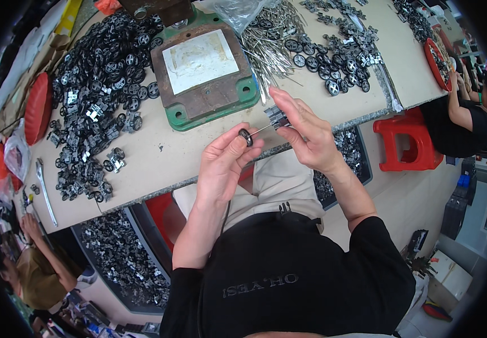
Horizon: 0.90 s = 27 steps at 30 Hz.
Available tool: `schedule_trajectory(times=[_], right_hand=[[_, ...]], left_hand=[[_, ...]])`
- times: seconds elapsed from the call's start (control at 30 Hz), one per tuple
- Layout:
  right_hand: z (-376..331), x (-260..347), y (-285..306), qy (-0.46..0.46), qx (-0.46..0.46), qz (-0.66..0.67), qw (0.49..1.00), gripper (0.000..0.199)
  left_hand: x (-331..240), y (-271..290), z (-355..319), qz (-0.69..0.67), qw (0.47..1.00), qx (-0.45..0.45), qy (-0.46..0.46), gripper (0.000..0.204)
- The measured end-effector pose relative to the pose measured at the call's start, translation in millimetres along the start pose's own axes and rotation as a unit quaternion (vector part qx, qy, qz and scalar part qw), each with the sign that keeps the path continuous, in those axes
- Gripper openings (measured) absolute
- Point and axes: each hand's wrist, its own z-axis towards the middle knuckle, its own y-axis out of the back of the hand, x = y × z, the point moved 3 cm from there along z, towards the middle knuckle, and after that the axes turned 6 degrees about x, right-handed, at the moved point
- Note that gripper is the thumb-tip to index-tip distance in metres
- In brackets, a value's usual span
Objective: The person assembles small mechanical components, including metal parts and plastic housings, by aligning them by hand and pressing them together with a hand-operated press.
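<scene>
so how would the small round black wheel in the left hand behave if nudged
The small round black wheel would likely roll if stood on edge, given its circular outline. It's probably light, being small enough for the left hand to pinch.

The left hand (221,158) is pinching a small black wheel (246,137) between thumb and fingers, while the right hand (311,138) is gripping a gray part (276,117). A thin metal rod (262,129) is running between wheel and part. Both hands are hovering near the edge of the surface (142,174). Beyond them, a green machine base (215,117) is bearing a white sheet (201,61) on its brown plate. Black wheels and gray pieces are lying heaped (108,62) to its left; loose metal rods (263,50) are spreading to its right. A wrench (46,192) is resting at the far left, and a red stool (407,141) is standing on the floor at right.
</scene>
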Motion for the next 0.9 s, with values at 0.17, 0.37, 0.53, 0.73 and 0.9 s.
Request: schedule_trajectory(times=[0.17,0.37,0.53,0.73,0.9], right_hand=[[5,3,0,-0.036,-0.015,0.0,0.999,0.052],[6,8,3,0.045,-0.01,-0.037,0.998,0.053],[6,2,-2,0.01,-0.012,-0.042,0.999,0.054],[4,8,-3,0.052,0.023,-0.007,0.998,0.051],[2,2,-13,-0.113,-0.147,0.207,0.961,0.045]], left_hand=[[-1,-13,-11,0.39,0.892,-0.054,-0.222,0.032],[-2,-5,-6,-0.008,0.999,-0.002,0.038,0.029],[-7,-15,-11,0.247,0.961,-0.056,-0.115,0.028],[0,-3,-7,0.021,0.999,0.015,0.021,0.028],[2,-8,-6,0.1,0.992,-0.006,-0.07,0.032]])
